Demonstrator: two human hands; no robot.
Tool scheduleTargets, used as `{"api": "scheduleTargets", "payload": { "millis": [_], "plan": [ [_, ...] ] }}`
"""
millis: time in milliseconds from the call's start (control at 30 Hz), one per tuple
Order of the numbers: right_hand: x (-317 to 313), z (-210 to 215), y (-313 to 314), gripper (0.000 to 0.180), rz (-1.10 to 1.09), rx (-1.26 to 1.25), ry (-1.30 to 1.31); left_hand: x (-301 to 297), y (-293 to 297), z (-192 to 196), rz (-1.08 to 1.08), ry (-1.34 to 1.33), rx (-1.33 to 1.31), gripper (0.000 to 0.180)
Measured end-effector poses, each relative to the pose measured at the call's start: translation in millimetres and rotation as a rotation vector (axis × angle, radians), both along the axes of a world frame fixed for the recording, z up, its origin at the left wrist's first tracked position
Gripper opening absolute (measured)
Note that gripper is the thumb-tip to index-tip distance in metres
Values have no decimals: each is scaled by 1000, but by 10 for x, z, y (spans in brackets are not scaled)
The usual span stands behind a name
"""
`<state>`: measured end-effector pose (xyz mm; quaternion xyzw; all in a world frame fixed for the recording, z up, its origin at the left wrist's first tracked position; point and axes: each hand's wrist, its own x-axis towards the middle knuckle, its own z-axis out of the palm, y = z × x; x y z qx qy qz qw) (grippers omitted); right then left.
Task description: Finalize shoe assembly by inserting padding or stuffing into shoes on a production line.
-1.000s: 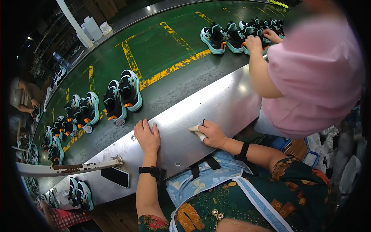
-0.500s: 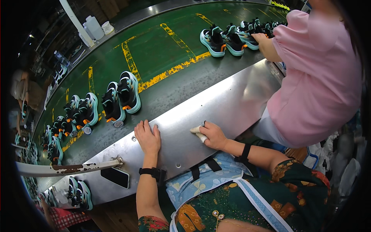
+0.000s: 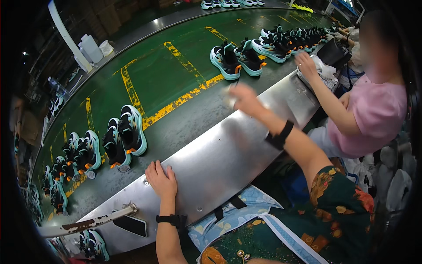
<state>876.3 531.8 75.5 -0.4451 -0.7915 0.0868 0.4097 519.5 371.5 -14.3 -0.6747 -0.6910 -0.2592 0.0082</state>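
Sneakers: a teal-and-black pair [image 3: 237,59] stands on the green belt [image 3: 171,75], just past the yellow line [image 3: 184,100] and nearest the raised right hand; more pairs sit in a row beyond it toward the far right.
Nearer pair: another teal-and-black pair [image 3: 124,135] stands on the belt up and to the left of the left hand, with further pairs [image 3: 81,152] trailing off to the left edge.
Right hand [image 3: 244,97]: lifted off the steel and stretched out over the grey edge of the belt, toward the far pair; it is motion-blurred, with something pale [image 3: 228,97] at the fingers, so I cannot tell whether it grips a cloth or is spread.
Left hand [image 3: 161,180]: flat, fingers spread wide, palm down on the sloped steel worktop [image 3: 228,154], holding nothing; a black band sits on the wrist.
Step in hand: judged from the pose, a reach across to the far pair, the left hand bracing on the steel.
Next move calls for: closing the remaining gap to the shoes without knocking the pair over, and a steady brace from the left hand.
Neighbour: a person in a pink top [image 3: 373,114] works at the right, one hand on a pile of white cloths [image 3: 323,72].
Elsewhere: a rusty white bar [image 3: 88,222] juts out at lower left.
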Motion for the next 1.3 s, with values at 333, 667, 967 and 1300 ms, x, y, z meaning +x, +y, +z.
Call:
{"api": "scheduleTargets", "payload": {
  "millis": [333, 667, 967, 1300],
  "plan": [
    [1360, -102, 1271, 54, -607, -64, -776, 200, 283, -36, -24, 8, -6, 46],
    [1328, 204, 1686, 83, -347, -431, -634, 456, 398, 102, 0, 40, -37, 45],
    [882, 287, 1532, 42, -292, -436, -501, 632, 420, 135, -23, 8, -4, 48],
    [-1020, 526, -1254, 34, 470, -642, -344, 635, -274, 766, -58, -1080, -331, 68]
  ]
}}
